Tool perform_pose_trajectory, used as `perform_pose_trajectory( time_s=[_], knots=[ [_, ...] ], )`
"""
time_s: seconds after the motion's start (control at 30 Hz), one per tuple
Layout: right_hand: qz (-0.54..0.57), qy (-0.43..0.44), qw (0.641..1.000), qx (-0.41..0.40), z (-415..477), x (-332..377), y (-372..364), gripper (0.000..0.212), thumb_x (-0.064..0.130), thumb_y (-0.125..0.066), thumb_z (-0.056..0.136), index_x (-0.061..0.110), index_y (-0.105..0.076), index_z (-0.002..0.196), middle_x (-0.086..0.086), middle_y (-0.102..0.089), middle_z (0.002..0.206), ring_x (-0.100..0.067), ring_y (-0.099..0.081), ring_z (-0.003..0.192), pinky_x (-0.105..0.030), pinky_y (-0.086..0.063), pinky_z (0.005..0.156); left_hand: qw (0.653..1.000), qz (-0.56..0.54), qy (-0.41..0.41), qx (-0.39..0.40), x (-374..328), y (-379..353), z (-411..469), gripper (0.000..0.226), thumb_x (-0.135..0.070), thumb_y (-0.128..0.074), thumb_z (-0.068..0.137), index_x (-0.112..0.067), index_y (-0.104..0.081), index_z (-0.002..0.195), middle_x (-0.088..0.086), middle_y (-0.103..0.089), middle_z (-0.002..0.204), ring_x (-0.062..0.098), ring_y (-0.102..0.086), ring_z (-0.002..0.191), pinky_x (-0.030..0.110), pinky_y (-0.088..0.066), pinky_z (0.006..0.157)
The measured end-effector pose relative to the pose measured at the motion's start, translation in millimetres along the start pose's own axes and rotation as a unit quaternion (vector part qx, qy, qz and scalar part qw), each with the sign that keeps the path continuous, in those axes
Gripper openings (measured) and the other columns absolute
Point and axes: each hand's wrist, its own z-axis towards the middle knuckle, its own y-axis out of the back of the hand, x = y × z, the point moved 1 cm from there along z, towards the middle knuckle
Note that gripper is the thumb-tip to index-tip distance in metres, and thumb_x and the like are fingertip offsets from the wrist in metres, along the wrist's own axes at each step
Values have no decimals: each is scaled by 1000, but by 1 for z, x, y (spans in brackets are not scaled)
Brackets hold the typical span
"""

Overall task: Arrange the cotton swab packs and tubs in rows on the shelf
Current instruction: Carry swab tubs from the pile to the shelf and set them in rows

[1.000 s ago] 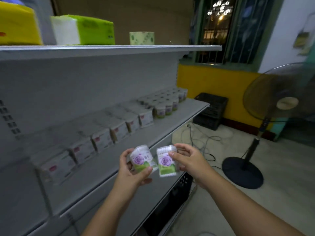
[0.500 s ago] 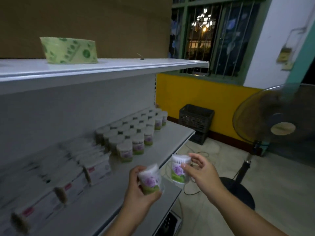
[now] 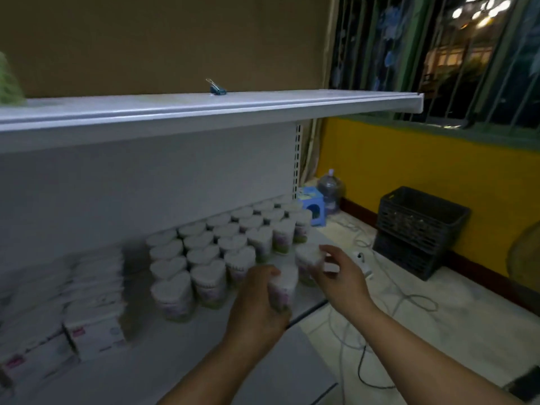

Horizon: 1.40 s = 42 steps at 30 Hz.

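My left hand (image 3: 257,302) grips a heart-shaped cotton swab tub (image 3: 283,285) above the front of the grey shelf (image 3: 181,369). My right hand (image 3: 339,276) holds a second tub (image 3: 306,258) by its top, just right of the first and near the shelf's right end. Behind both hands several matching tubs (image 3: 210,255) stand in rows running back to the right. White boxed swab packs (image 3: 93,311) lie in rows at the left of the same shelf. Everything is motion-blurred.
An upper shelf (image 3: 204,108) overhangs, with a blue binder clip (image 3: 217,89) on it. On the floor to the right are a black crate (image 3: 420,229), a blue stool (image 3: 314,207), a water bottle (image 3: 330,190), loose white cables (image 3: 409,299) and a fan's edge (image 3: 526,252).
My view has swung right and closer to the tub rows. Both hands have carried their tubs forward and up to the front right end of the rows.
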Motion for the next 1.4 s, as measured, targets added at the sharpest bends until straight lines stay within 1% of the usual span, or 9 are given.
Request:
perform_pose_trajectory(
  time_s=[0.1,0.2,0.37,0.63,0.83,0.93,1.07,1.23,1.4],
  knots=[
    [-27,51,998,37,22,-11,-1,46,37,-70,82,33,-52,124,12,-54,111,-9,-59,99,-23,-50,80,984,159,-67,-43,-6,-15,20,53,-15,-80,60,-16,-58,108,5,-58,107,22,-54,98,23,-37,79],
    [-66,120,989,57,36,-19,-4,49,41,-67,82,32,-51,127,20,-52,112,3,-51,100,-12,-43,77,951,284,-105,-70,-15,-28,22,57,-18,-87,43,-18,-63,95,2,-63,94,23,-56,87,29,-41,71],
    [-76,186,977,71,52,-26,-7,46,37,-68,83,35,-50,125,20,-52,111,4,-51,94,-1,-38,67,918,365,-115,-106,-21,-38,30,51,-28,-84,44,-20,-63,90,0,-64,98,20,-45,96,35,-27,72],
    [-66,198,974,90,65,-30,-6,48,41,-70,79,41,-46,121,28,-49,101,16,-49,87,1,-38,70,920,375,-103,-52,-17,-34,50,60,-39,-86,47,-15,-68,98,-2,-67,94,20,-65,90,40,-51,90],
    [-78,205,972,80,66,-29,-8,48,43,-71,78,49,-44,117,29,-51,88,9,-55,80,-10,-43,60,922,380,-67,14,-5,-28,55,58,-40,-53,86,-19,-38,137,-1,-43,136,18,-36,127,31,-25,105],
    [-78,219,970,76,63,-32,-9,49,38,-70,80,47,-43,120,27,-51,98,3,-58,72,-20,-49,60,914,401,-63,-9,-3,-25,52,54,-43,-54,83,-22,-42,131,-3,-47,131,18,-38,123,34,-24,100],
    [-89,218,969,78,62,-36,-14,52,38,-66,84,45,-40,128,26,-46,104,5,-57,69,-8,-38,56,899,434,-53,-20,0,-24,57,56,-46,-58,81,-25,-43,130,-6,-47,131,17,-33,127,41,-11,111],
    [-147,176,966,117,69,-37,-18,58,48,-51,90,40,-27,143,14,-51,111,7,-51,66,-10,-33,56,890,455,-36,-22,1,-26,71,60,-45,-59,82,-25,-38,135,-6,-44,137,17,-25,135,42,0,112],
    [-181,179,960,113,69,-39,-18,60,47,-50,92,40,-24,145,10,-53,111,7,-47,63,-18,-34,60,898,441,-8,0,0,-25,78,72,-49,-55,85,-24,-25,145,-3,-19,155,16,-12,142,39,-1,115]
  ],
)
